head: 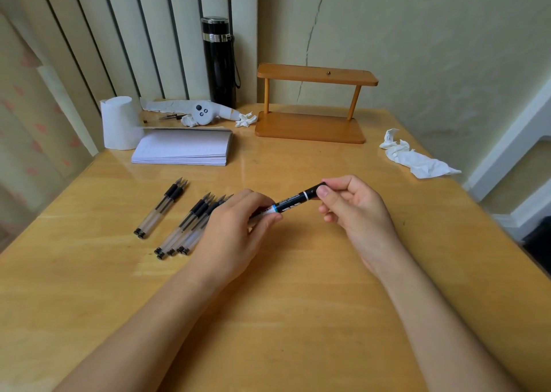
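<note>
A black whiteboard marker [293, 202] with a white and blue label is held level above the wooden table [298, 287], between both hands. My left hand [235, 230] grips its label end. My right hand [354, 207] pinches its black cap end between thumb and fingers. To the left of my left hand, several clear gel pens [190, 223] with black grips lie in a bunch on the table. Two more gel pens [162, 208] lie side by side further left.
At the back stand a small wooden two-tier shelf [313, 105], a black flask [219, 61], a paper roll [117, 122] and a white notepad [183, 147]. A white controller [205, 112] and crumpled tissues [414, 156] lie near the far and right edges.
</note>
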